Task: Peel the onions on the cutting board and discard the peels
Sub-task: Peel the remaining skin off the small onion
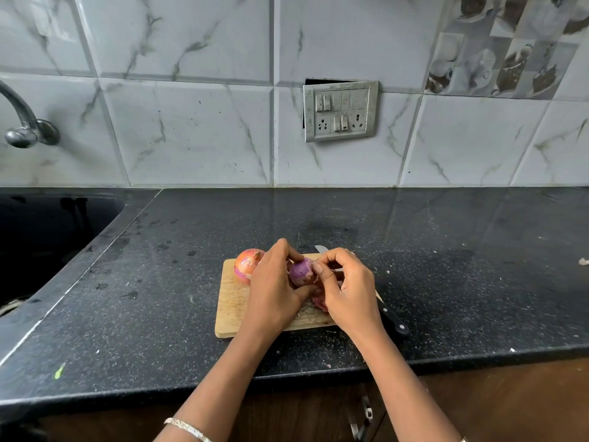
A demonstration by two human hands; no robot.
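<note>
A: Logging largest first. Black countertop [159,298], speckled, with the sink [47,237] off to the left. Wooden cutting board [231,301] set near the front edge, square to the body; judged placed there to keep work within easy reach and catch loose skin.

B: Noted. Hands next?

A: Left hand [274,291] curled round the purple onion [301,272] from the left and below, cradling it just above the board; thumb under, fingers over the far side. Judged a steadying hold, so the bulb cannot roll while skin comes off. Right hand [347,291] narrow, thumb and forefinger pinched against the onion's right flank; probably nipping a strip of skin, though too fine to confirm.

B: So onion between both hands?

A: Yes. Touching both, held over the board's middle, mostly bare and glossy purple; judged nearly peeled.

B: Second bulb?

A: Unpeeled onion [248,264], papery orange skin intact, resting on the board's far left corner, just beside the left hand's knuckles. Not touched. Judged parked there awaiting its turn.

B: Knife?

A: Knife [393,322] lying along the board's right side, black handle toward the body, tip showing past the right hand. Set aside; peeling by fingers only.

B: Smallest?

A: Peel scraps [318,304] on the board under the hands, pinkish. Not yet discarded.
</note>
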